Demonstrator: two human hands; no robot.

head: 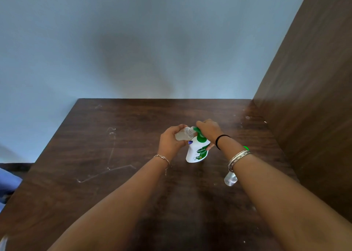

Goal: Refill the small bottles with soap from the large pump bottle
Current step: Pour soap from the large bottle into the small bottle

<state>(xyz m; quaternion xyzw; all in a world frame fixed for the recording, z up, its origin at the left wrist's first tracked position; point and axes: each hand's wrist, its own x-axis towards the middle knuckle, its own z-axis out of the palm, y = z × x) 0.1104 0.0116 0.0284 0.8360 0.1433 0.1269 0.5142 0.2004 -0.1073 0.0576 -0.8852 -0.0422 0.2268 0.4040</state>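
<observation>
Under pump nozzle (196, 130), small bottle (183, 134) gripped in left fingers (174, 136)

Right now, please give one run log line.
left hand: holds small bottle | right hand: on pump bottle | second bottle: waiting

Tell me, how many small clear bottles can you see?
2: one small bottle held in the left hand at the pump spout, another standing on the table beside the right forearm. Others may be hidden.
</observation>
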